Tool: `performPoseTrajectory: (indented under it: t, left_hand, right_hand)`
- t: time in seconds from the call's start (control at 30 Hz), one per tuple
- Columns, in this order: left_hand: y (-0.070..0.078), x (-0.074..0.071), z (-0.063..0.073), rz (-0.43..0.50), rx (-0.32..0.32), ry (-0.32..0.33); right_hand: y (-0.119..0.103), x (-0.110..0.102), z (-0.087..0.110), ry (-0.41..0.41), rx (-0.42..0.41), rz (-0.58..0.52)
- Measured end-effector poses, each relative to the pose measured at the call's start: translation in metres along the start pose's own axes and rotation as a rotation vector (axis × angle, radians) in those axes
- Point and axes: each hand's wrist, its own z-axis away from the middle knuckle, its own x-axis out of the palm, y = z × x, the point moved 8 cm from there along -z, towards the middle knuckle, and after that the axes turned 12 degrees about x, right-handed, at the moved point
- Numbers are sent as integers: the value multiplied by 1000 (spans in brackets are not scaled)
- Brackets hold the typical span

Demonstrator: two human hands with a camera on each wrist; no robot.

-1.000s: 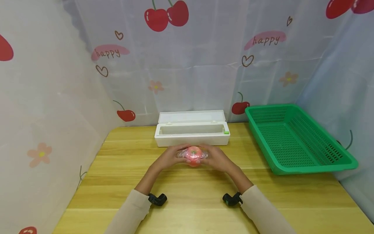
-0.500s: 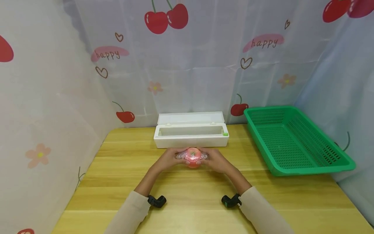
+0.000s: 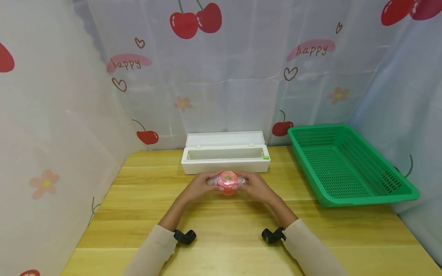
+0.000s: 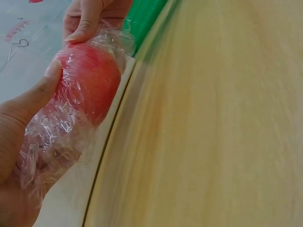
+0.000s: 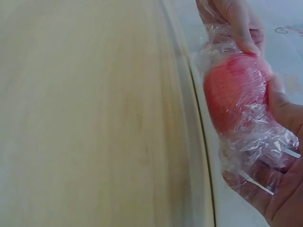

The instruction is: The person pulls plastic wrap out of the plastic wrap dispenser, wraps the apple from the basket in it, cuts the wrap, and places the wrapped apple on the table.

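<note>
A red apple wrapped in clear plastic film is held between both hands, in front of the white box. My left hand grips it from the left, its thumb pressed on the near side of the fruit. From the other side my right hand holds it the same way. In the left wrist view, crinkled cling film bunches out beside the apple into the left palm. A similar gathered end of film lies against the right palm in the right wrist view.
Behind the hands stands a long white box with its lid raised and a small green piece at its right end. To the right sits a green perforated basket. Printed curtains enclose the wooden table.
Both hands keep hold of the wrapped apple and stay almost in place. The apple shifts very slightly, and the whole view drifts a little.
</note>
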Motion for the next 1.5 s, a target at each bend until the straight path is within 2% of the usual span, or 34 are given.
performPoseTrajectory:
  t: [0.13,0.27,0.37,0.47,0.63,0.8,1.03,1.17,1.3,1.4,1.5]
  left_hand:
    - [9,-7,-1,85,4,50]
    - [14,-10,-2,159,8,81]
    - [14,-12,-3,169,22,101]
    - [21,-14,-4,172,58,120]
    - [34,-19,-6,180,110,161]
    - [45,-23,-6,234,155,209]
    - [55,-26,-7,246,232,253]
    - [56,-26,-6,243,213,271]
    - [57,-27,-6,275,181,291]
    - [59,-28,-6,320,182,306]
    - [62,-28,-6,355,188,317]
  right_hand:
    - [-4,-7,1,24,-12,-70]
    - [-10,-9,3,4,-56,-164]
    - [-16,-11,4,-14,-80,-237]
    - [-21,-14,6,-14,-98,-299]
    - [-31,-23,9,29,-122,-369]
    - [-40,-29,14,70,-132,-432]
    - [-43,-33,18,135,-105,-458]
    - [-43,-35,19,153,-113,-434]
    - [-48,-36,21,127,-166,-443]
    - [-53,-35,22,80,-212,-457]
    - [-57,-33,22,33,-220,-476]
